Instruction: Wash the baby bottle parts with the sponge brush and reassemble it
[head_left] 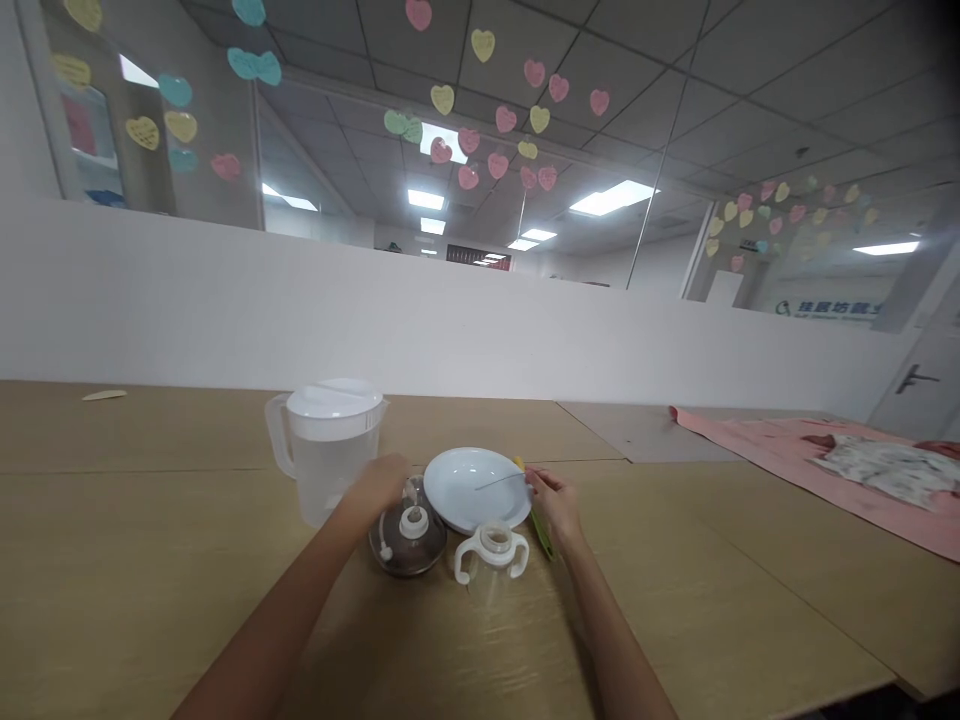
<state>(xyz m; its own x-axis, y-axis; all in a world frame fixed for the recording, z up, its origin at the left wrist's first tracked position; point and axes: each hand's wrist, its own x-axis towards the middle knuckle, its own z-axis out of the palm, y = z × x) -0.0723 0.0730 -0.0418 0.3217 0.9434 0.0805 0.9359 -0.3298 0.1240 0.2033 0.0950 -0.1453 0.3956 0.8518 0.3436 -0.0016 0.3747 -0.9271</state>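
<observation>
My right hand [555,505] is closed at the right rim of a white bowl [457,485]. It pinches a thin wire-like stick [499,481] that reaches over the bowl. Below that hand lies a green-handled tool [541,535] with a yellow end. My left hand [381,485] is blurred, between a lidded clear pitcher [334,460] and a dark bowl [409,560]; its fingers are mostly hidden. In the dark bowl sit a bottle nipple in a white ring [414,520] and a thin tube with a white end [385,550]. A clear baby bottle with white handles [495,545] stands in front.
The wooden table [225,600] runs up to a low white wall [480,330] with glass above. At the right lies a pink cloth [750,445] with a patterned garment [892,468] on it. A small pale flat piece [105,395] lies at the far left.
</observation>
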